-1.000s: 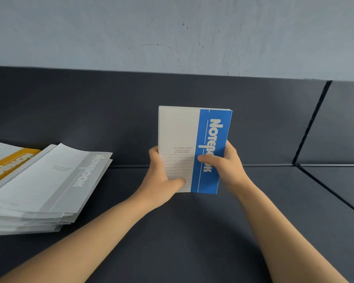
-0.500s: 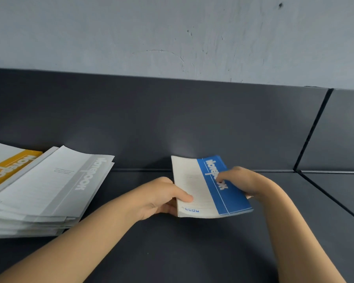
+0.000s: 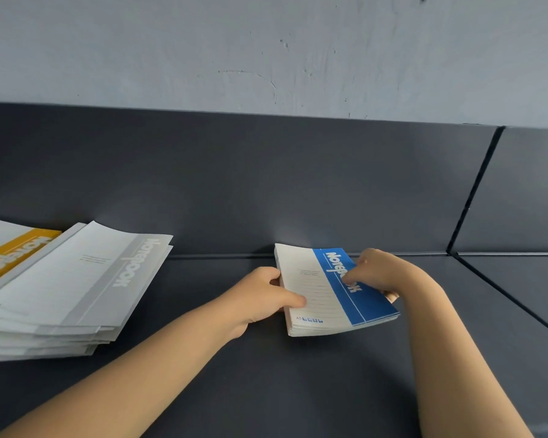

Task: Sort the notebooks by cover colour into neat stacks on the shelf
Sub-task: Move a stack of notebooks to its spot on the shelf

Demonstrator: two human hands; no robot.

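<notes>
A stack of blue-and-white notebooks (image 3: 325,290) lies nearly flat on the dark shelf (image 3: 266,380), its far edge close to the back panel. My left hand (image 3: 260,301) grips the stack's left edge, thumb on the top cover. My right hand (image 3: 375,271) holds the right side, thumb across the blue band and fingers under the edge. At the left lies a fanned pile of grey-and-white notebooks (image 3: 67,279), with a yellow-banded notebook (image 3: 11,252) showing beneath it at the far left.
The shelf's dark back panel (image 3: 266,184) rises behind the notebooks, with a grey wall above. A seam (image 3: 475,191) splits the shelf at the right, with a further dark section (image 3: 525,286) beyond it.
The blue stack went from upright, cover facing me, to lying nearly flat on the shelf. Both hands came down with it and kept their hold.
</notes>
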